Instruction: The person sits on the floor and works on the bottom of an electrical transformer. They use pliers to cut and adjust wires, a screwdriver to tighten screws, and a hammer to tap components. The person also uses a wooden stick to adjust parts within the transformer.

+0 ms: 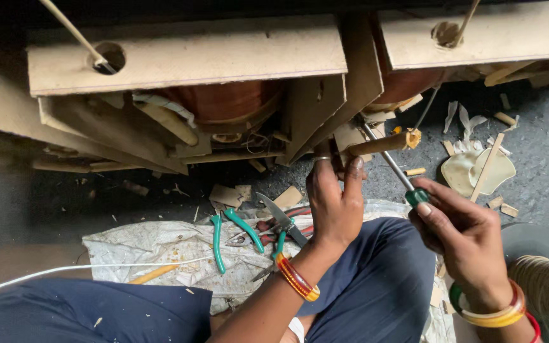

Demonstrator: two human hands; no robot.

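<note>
My left hand (335,203) reaches up to the lower edge of a brown pressboard assembly (185,60) and pinches the end of a short wooden stick (384,143) that pokes out from between the boards. My right hand (464,240) grips the green handle of a screwdriver (416,195). Its metal shaft (386,159) slants up and left, with the tip under the pressboard right beside the stick. Copper-coloured coils (227,101) show between the boards. Both wrists wear coloured bangles.
On a crumpled white cloth (154,248) by my knees lie green-handled pliers (246,230), scissors (281,219) and another green-handled tool. A white wire (65,272) crosses at lower left. Pressboard scraps, wood slivers and a pale paper disc (468,171) litter the grey floor.
</note>
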